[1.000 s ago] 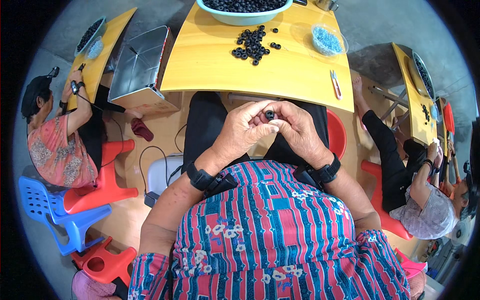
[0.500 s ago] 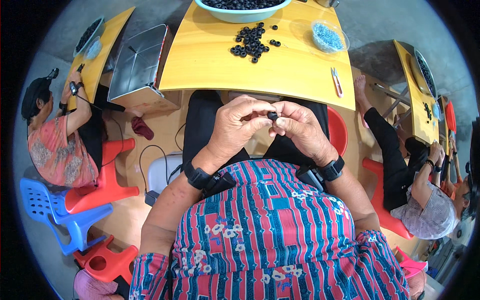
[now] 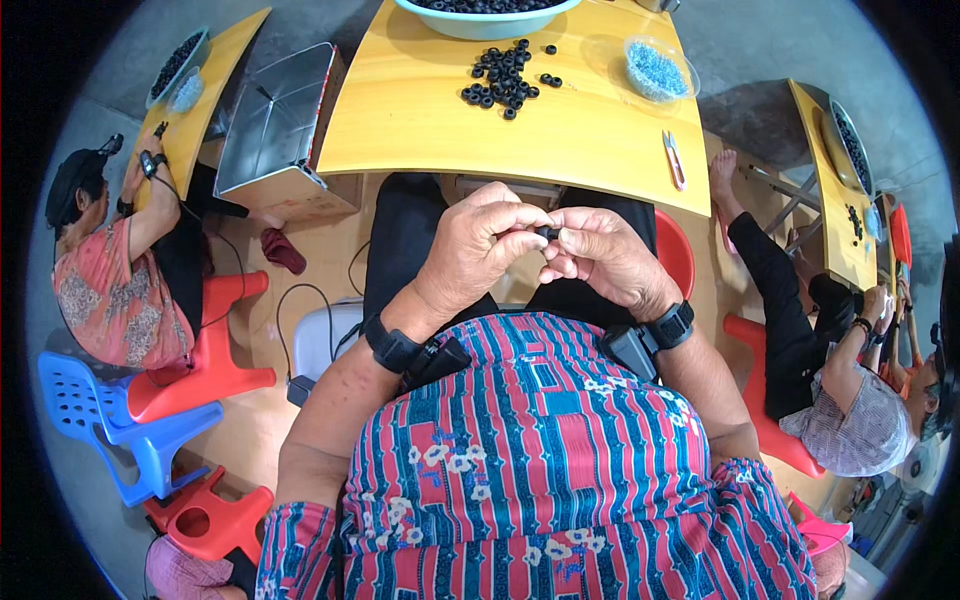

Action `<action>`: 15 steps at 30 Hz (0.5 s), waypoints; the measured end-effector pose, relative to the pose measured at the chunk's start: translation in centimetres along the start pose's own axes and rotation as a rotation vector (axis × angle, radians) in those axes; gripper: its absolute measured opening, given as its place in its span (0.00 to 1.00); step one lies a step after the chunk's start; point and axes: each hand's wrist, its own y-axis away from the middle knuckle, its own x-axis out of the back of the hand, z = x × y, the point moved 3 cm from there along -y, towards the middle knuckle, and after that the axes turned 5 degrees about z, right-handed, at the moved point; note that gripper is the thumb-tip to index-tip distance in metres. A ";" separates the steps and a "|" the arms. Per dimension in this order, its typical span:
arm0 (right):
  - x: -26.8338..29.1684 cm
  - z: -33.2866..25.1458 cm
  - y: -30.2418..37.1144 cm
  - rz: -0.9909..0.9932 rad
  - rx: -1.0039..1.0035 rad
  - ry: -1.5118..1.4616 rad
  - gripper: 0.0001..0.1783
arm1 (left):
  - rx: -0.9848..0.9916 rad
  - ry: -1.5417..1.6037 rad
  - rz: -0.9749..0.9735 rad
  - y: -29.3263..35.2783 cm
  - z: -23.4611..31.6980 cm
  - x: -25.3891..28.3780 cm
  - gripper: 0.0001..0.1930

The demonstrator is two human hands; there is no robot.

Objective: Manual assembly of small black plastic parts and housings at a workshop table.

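Note:
A small black ring-shaped part (image 3: 547, 233) is pinched between both hands over my lap, just off the table's near edge. My left hand (image 3: 470, 248) closes its thumb and forefinger on one side of it. On the other side, the fingertips of my right hand (image 3: 612, 258) press against the part, with the other fingers curled below. Most of the part is covered by the fingertips. Beyond the hands, a loose pile of similar black rings (image 3: 505, 80) lies on the yellow table (image 3: 400, 115).
A pale green basin (image 3: 490, 28) full of black rings stands at the far edge. To the right are a clear tub (image 3: 657, 72) of small blue pieces and white-handled thread snips (image 3: 675, 162). An open metal-lined box (image 3: 275, 140) sits left of the table. Other people work at side tables.
Both hands stay together and have risen very slightly. The black part has turned a little between the fingertips and is more covered now.

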 end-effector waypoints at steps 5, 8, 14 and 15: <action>-0.2 -0.1 0.0 0.022 -0.044 -0.049 0.16 | 0.030 0.034 0.003 0.2 -0.2 -0.2 0.09; 0.0 0.2 -0.2 0.035 -0.046 -0.056 0.16 | 0.050 0.029 0.012 0.2 -0.5 -0.1 0.09; 0.1 0.4 -0.6 0.030 -0.033 -0.038 0.15 | 0.067 0.010 0.019 0.2 -0.5 -0.1 0.08; 0.0 0.4 -0.7 0.029 -0.031 -0.038 0.15 | 0.083 0.012 0.013 0.2 -0.6 -0.1 0.08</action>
